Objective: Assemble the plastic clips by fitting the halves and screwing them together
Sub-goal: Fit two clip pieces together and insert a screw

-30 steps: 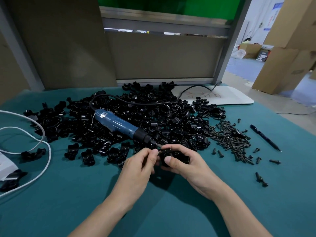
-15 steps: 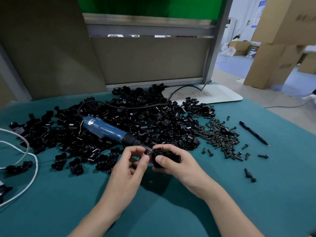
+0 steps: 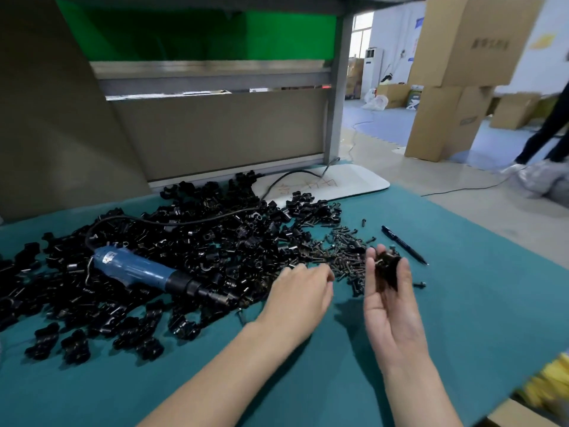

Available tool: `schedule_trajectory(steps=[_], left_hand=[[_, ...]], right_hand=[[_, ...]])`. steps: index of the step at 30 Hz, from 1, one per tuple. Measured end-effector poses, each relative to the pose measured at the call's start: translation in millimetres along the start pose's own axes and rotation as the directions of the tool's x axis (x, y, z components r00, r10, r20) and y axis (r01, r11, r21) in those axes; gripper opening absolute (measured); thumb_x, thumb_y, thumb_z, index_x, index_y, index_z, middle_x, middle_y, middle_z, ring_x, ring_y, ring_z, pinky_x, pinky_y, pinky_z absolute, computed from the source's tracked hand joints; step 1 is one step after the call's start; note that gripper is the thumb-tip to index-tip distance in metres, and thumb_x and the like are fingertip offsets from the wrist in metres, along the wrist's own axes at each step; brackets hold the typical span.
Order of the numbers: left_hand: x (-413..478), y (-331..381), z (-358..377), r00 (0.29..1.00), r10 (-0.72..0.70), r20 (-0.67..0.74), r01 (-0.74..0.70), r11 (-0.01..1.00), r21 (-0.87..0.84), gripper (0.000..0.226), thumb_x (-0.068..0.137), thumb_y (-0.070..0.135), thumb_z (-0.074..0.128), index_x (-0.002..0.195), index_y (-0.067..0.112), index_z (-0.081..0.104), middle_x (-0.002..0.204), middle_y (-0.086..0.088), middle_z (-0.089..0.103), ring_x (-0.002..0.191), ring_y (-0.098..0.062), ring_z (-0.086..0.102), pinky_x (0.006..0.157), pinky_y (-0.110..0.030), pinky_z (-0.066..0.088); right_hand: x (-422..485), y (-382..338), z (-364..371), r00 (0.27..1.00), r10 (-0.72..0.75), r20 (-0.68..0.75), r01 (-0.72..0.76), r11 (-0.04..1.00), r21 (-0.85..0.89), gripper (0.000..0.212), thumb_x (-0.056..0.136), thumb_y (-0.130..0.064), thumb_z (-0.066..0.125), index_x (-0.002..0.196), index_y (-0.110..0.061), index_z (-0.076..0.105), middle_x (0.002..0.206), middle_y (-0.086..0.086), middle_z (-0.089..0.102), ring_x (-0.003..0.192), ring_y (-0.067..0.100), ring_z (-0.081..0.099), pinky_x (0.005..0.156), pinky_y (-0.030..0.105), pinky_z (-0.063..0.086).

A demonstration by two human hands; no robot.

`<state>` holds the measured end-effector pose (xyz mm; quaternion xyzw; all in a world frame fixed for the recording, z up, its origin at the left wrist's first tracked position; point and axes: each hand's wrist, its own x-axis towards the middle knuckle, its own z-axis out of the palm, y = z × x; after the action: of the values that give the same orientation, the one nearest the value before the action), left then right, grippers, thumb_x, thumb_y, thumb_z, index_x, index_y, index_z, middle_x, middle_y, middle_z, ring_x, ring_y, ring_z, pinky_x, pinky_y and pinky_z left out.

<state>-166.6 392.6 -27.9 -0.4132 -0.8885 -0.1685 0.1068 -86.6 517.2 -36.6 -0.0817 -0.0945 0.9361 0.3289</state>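
Teal cloth point(image 3: 308, 380), covering the bench; its nearest right corner is cut off by a yellow thing point(image 3: 551, 380), too blurred to name. Right hand point(image 3: 389, 303): palm up, raised off the cloth, fingers curled round one black clip point(image 3: 387, 266) lying at their tips, presumably turned up so the screw hole faces the person. The clip is smeared by motion; whether its halves are seated, or a screw is in it, cannot be told. Left hand point(image 3: 303, 291): palm down, low over the cloth, fingertips at the near edge of the screws point(image 3: 338, 257), probably to fetch one for the held clip. The tips are blurred, so whether they pinch a screw or lie slack cannot be told. Driver point(image 3: 138, 269), blue, laid on its side across the pile point(image 3: 191, 238), bit toward the hands, handy for the fastening step; the bit end is lost among black parts. Pile: loose clip parts, halves and finished pieces not distinguishable. Pen point(image 3: 405, 245), just right of the screws. Cable point(image 3: 191, 222), black, running from the driver over the pile to the rear. Board point(image 3: 354, 181), white, with faint unreadable writing, partly under the pile. Beyond: grey panel point(image 3: 215, 134); boxes point(image 3: 455, 72), stacked; legs point(image 3: 548, 127) of a passer-by, cut off at the frame edge.
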Motion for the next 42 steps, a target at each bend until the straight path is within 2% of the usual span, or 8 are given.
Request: schedule_trajectory(steps=[8,17,26,28,31,35,37,42], left_hand=[[54,23,26,0.991,0.047,0.126,-0.064,0.989,0.134,0.028,0.106,0.022,0.047,0.133,0.016,0.048,0.127,-0.009,0.054,0.116,-0.029,0.054,0.096,-0.041,0.045],[51,18,30,0.99,0.094,0.104,-0.114,0.971,0.209,0.024,0.105,0.024,0.048,0.127,0.014,0.046,0.126,-0.005,0.054,0.115,-0.026,0.054,0.093,-0.038,0.046],[61,19,24,0.98,0.162,0.119,-0.194,0.913,0.36,0.038,0.092,0.007,0.062,0.126,0.014,0.045,0.124,-0.005,0.059,0.117,-0.026,0.052,0.09,-0.035,0.044],[54,13,14,0.988,0.152,0.038,-0.157,0.953,0.259,0.035,0.102,0.019,0.052,0.137,0.017,0.045,0.13,-0.002,0.059,0.12,-0.022,0.051,0.094,-0.035,0.045],[26,1,-9,0.994,-0.058,-0.091,0.037,0.975,-0.221,0.028,0.105,0.03,0.048,0.132,0.032,0.055,0.119,0.016,0.064,0.111,-0.005,0.056,0.092,-0.026,0.048],[-28,-9,-24,0.937,-0.345,-0.053,0.145,0.523,-0.84,0.011,0.098,0.022,0.065,0.105,0.031,0.066,0.095,0.011,0.076,0.094,-0.002,0.07,0.079,-0.015,0.052],[-48,-13,-22,0.911,-0.409,-0.052,0.109,0.362,-0.926,0.01,0.095,0.013,0.068,0.1,0.022,0.069,0.092,0.003,0.076,0.087,-0.004,0.07,0.072,-0.016,0.052],[-73,-20,-7,0.878,-0.477,-0.031,0.107,0.259,-0.96,0.011,0.093,0.011,0.068,0.099,0.02,0.071,0.095,0.005,0.077,0.08,-0.004,0.067,0.069,-0.018,0.052]], right_hand=[[3,-11,-6,0.999,0.034,-0.004,-0.033,0.991,0.126,0.025,0.09,-0.016,0.067,0.086,0.004,0.081,0.111,0.018,0.074,0.121,0.023,0.067,0.089,0.032,0.062],[7,-12,-5,0.997,0.068,-0.021,-0.064,0.982,0.18,0.027,0.089,-0.016,0.068,0.107,0.004,0.07,0.11,0.017,0.075,0.104,0.026,0.075,0.079,0.031,0.064],[9,-9,-7,0.993,0.115,-0.009,-0.113,0.981,0.158,0.032,0.087,-0.017,0.069,0.112,0.003,0.069,0.113,0.015,0.076,0.11,0.025,0.073,0.08,0.032,0.064],[8,-8,-6,0.991,0.131,-0.005,-0.129,0.983,0.133,0.033,0.087,-0.017,0.07,0.113,0.003,0.068,0.114,0.017,0.075,0.112,0.029,0.072,0.082,0.033,0.064],[5,-2,-3,0.984,0.179,0.012,-0.18,0.984,0.019,0.032,0.086,-0.019,0.069,0.111,0.002,0.068,0.114,0.017,0.075,0.109,0.032,0.074,0.082,0.037,0.064],[-3,17,0,0.946,0.319,0.049,-0.296,0.918,-0.263,0.039,0.088,-0.022,0.069,0.118,0.003,0.066,0.122,0.018,0.073,0.11,0.034,0.073,0.08,0.038,0.064],[-9,27,1,0.92,0.387,0.063,-0.334,0.858,-0.39,0.04,0.088,-0.023,0.068,0.12,0.002,0.066,0.125,0.019,0.072,0.109,0.034,0.073,0.079,0.036,0.063],[-17,38,2,0.877,0.471,0.091,-0.321,0.718,-0.617,0.045,0.09,-0.019,0.067,0.128,0.006,0.064,0.129,0.023,0.069,0.103,0.034,0.073,0.084,0.039,0.062]])
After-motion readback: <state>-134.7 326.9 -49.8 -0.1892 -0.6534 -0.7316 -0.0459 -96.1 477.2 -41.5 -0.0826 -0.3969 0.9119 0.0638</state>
